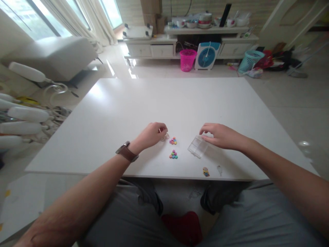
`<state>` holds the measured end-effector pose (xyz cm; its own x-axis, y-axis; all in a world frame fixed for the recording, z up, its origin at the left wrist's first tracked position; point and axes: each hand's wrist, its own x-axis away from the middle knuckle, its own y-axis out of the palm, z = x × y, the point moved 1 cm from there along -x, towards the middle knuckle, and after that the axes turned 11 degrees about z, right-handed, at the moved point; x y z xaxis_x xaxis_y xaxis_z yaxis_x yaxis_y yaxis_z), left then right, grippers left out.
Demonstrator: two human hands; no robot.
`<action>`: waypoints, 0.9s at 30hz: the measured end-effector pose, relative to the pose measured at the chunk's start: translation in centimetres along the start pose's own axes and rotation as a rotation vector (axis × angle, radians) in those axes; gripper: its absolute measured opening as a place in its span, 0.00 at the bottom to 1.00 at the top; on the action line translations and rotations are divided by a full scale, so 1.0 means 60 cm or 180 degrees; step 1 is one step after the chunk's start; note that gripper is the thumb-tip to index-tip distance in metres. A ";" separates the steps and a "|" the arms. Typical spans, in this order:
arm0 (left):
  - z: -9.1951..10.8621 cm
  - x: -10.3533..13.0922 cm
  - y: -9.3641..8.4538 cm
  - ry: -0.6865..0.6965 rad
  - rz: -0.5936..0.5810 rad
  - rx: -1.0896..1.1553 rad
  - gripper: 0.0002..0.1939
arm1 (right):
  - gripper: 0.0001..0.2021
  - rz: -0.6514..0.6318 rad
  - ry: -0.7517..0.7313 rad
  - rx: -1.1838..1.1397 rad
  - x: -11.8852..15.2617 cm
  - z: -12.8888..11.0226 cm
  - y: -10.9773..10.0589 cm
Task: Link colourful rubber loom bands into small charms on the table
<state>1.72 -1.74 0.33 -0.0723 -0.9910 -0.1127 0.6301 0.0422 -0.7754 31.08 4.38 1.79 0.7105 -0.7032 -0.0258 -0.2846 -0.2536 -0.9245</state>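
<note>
My left hand (156,132) is low over the table, fingers curled and pinched at a small pile of pale rings (164,138); what lies between the fingertips is hidden. Just right of it sits a cluster of small colourful pieces (173,141), with a second colourful cluster (173,154) nearer the front edge. My right hand (215,134) grips the far corner of a clear plastic compartment box (197,147), thumb and fingers around its edge. Close to the table's front edge lie a yellow-and-blue minion figure (206,171) and a small clear object (219,170) of unclear kind.
The white table (164,99) spans the view, its front edge just before my legs. Beyond it stand a pink basket (187,60), a blue-and-white fan (207,56) and a low cabinet (144,50). A white metal rack-like piece (28,114) is at the left.
</note>
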 end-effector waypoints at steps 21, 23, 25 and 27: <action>-0.062 -0.027 0.002 -0.0599 0.0993 0.0368 0.32 | 0.19 -0.0773 -0.0059 -0.0162 0.040 -0.015 -0.013; -0.074 -0.034 0.001 -0.0837 0.1032 0.0415 0.34 | 0.22 -0.0838 -0.0003 -0.0162 0.048 -0.009 -0.015; -0.084 -0.039 0.002 -0.1051 0.1032 0.0476 0.36 | 0.25 -0.0842 0.0097 -0.0179 0.053 -0.003 -0.015; -0.089 -0.042 0.005 -0.1183 0.0970 0.0512 0.39 | 0.28 -0.0812 0.0206 -0.0197 0.057 0.003 -0.017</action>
<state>-2.02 1.43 -2.92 0.3952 -0.9161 -0.0675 0.6929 0.3455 -0.6329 33.92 2.38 2.56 0.7224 -0.6517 0.2312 -0.1417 -0.4668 -0.8729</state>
